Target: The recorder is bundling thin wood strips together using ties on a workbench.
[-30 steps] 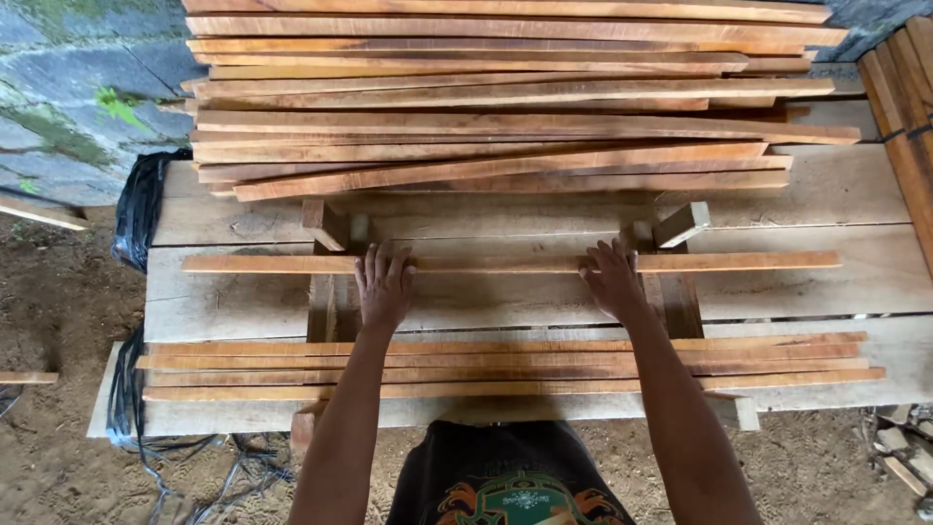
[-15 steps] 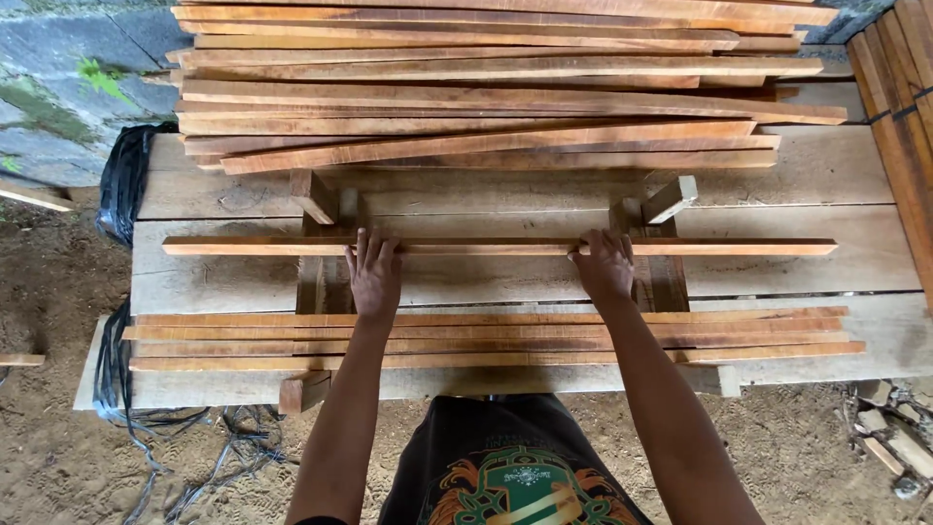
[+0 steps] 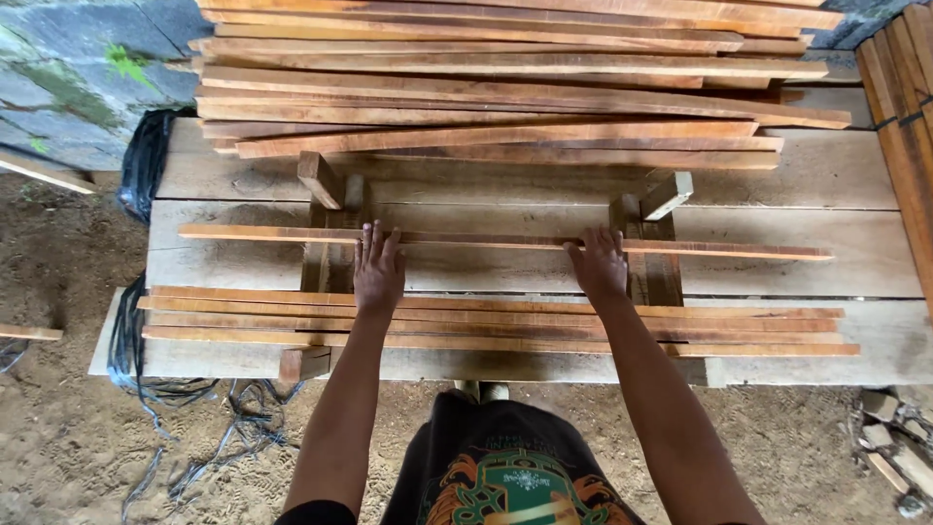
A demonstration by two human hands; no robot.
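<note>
A long thin wooden slat [image 3: 486, 240] lies across two upright wooden blocks [image 3: 321, 180] [image 3: 667, 194] on a plank workbench [image 3: 875, 262]. My left hand [image 3: 377, 267] rests flat on the slat near its left third, fingers spread. My right hand [image 3: 599, 262] presses on the slat near its right third, fingers curled over its edge. Several similar slats [image 3: 486, 326] lie stacked along the bench's near edge, under my wrists.
A large pile of reddish slats [image 3: 505, 87] fills the bench's far side. More boards [image 3: 904, 107] lean at the right. Black cables [image 3: 146, 292] hang off the bench's left end onto the dirt floor. A stone wall [image 3: 68, 68] stands at the back left.
Both hands have stayed on the slat, which sits about where it did between the two blocks. The camera has shifted a little.
</note>
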